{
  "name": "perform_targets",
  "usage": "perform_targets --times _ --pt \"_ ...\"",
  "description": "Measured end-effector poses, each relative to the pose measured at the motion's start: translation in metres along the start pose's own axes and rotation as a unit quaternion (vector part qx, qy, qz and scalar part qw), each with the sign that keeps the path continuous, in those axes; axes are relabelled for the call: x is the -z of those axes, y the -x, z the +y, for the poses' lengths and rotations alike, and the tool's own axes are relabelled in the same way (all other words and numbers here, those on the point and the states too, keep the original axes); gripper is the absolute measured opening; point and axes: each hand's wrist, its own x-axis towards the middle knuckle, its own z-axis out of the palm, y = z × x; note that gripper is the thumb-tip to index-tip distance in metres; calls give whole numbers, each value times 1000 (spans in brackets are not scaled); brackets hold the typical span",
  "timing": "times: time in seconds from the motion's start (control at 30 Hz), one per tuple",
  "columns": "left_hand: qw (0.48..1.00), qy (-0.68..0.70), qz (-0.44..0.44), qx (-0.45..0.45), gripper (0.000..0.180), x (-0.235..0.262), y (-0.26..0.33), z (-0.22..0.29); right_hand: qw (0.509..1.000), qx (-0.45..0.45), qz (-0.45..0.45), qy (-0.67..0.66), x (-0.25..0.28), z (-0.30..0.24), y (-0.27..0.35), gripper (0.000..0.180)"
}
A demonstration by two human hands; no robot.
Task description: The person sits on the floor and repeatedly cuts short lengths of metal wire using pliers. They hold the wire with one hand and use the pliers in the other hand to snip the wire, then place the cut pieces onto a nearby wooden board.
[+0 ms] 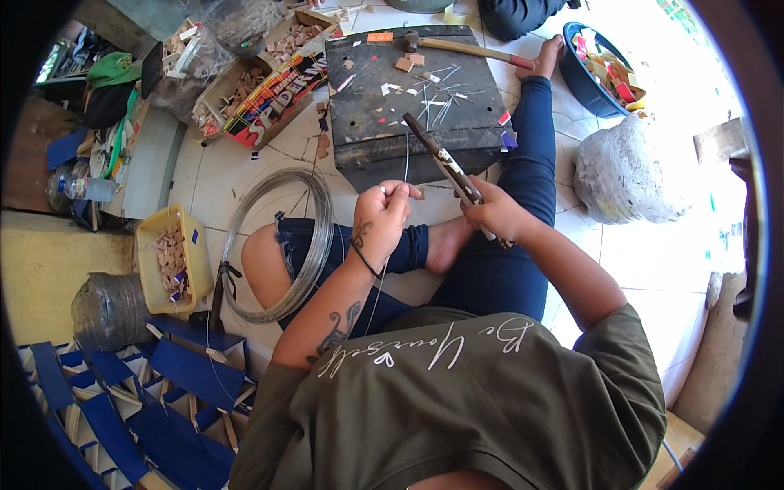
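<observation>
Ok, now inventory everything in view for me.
Work block: one, black, top centre
Hammer: one, tan handle, on work block
Cut wires: several, silver, on work block
Wire coil: one, silver, left of centre
Held wire: one, silver, centre
Hand tool: one, dark, centre
Printed box: one, multicoloured, upper left
Tub: one, yellow, left
Wood pieces: many, tan, in tub
Basin: one, blue, upper right
Wrapped bundle: one, whitish, right
Panels: several, blue, lower left
Cap: one, green, upper left
Bottle: one, clear, left
Shirt: one, olive, bottom
Legs: two, blue trousers, centre
Left hand: one, bare, gripping held wire
Right hand: one, bare, gripping hand tool
</observation>
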Motion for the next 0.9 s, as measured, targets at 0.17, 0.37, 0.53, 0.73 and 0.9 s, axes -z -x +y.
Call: perform_targets --times 0.17,0.37,0.53,0.73,0.9 --pt "999 41 -5 -1 22 -1 -3 2 1000 -7 -8 2 7 -7 1 37" --pt "998 57 10 -21 23 3 -9 8 980 19 -128 -153 7 -13 25 59" --pt "999 2 14 -50 24 4 -20 12 981 15 -167 -101 8 -15 28 77" --pt "992 -86 12 -94 23 3 -28 12 986 41 -147 -68 7 -21 25 57" --pt "983 -138 31 -114 23 4 -27 11 984 16 -165 -63 6 -16 19 52"
